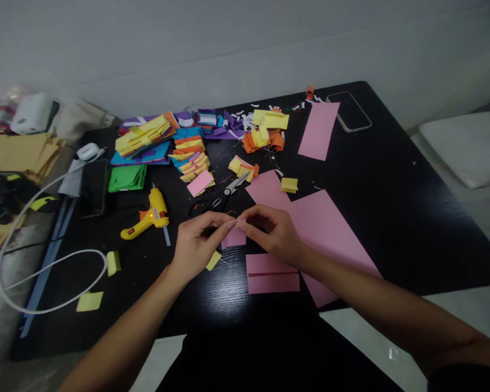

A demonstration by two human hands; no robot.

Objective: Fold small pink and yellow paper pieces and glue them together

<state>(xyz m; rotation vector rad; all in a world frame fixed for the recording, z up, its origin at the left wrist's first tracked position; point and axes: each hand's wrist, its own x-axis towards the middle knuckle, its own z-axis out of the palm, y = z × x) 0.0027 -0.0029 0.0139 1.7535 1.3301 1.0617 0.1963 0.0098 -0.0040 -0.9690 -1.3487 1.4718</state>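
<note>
Between my two hands is a small piece of pink paper (234,236), pinched along its upper edge. My left hand (196,239) grips it with thumb and finger; my right hand (271,231) pinches the same edge close beside. Just beyond my fingers lie black-handled scissors (231,190), blades slightly apart. A folded pink paper strip (273,274) is on the table below my right hand. Larger pink sheets (330,234) lie partly under my right forearm. A small yellow paper piece (213,260) rests near my left hand.
A yellow glue gun (151,216) with a glowing light lies left on the black table (408,218). Folded coloured papers (194,158) and paper scraps (265,139) line the back. A phone (95,188), a white cable (93,251) and a phone case (353,111) are also there.
</note>
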